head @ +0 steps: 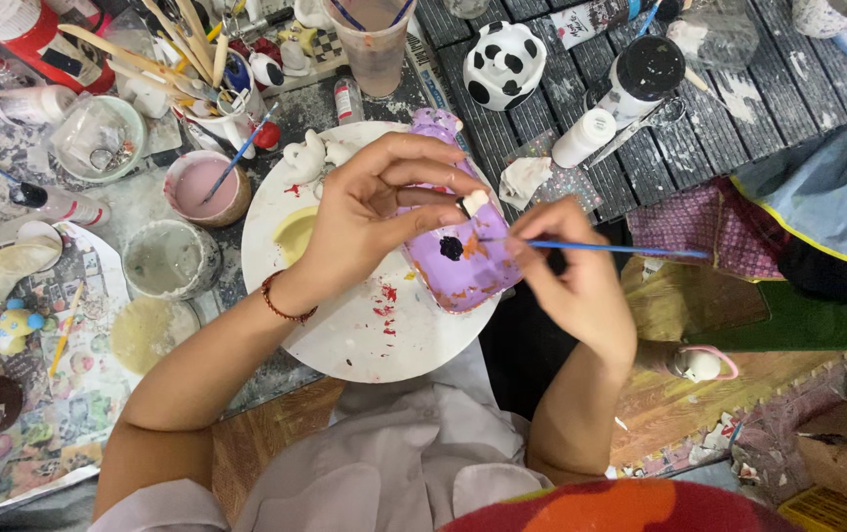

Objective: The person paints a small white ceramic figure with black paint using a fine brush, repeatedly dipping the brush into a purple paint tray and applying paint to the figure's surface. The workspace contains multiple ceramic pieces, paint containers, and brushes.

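A lilac-painted figurine [458,266] with a dark spot and orange smears lies tilted under the left fingers [413,192], which pinch what seems a small white piece [474,202]. A thin blue-handled brush [620,249] lies level, pinched in the right fingers [532,241], tip just beside the white piece.

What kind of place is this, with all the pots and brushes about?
Most likely a craft painting workshop or hobby studio. The right hand works a thin blue brush on a purple figure over a paint-smeared white palette plate, and a cup of brushes stands on the spattered table.
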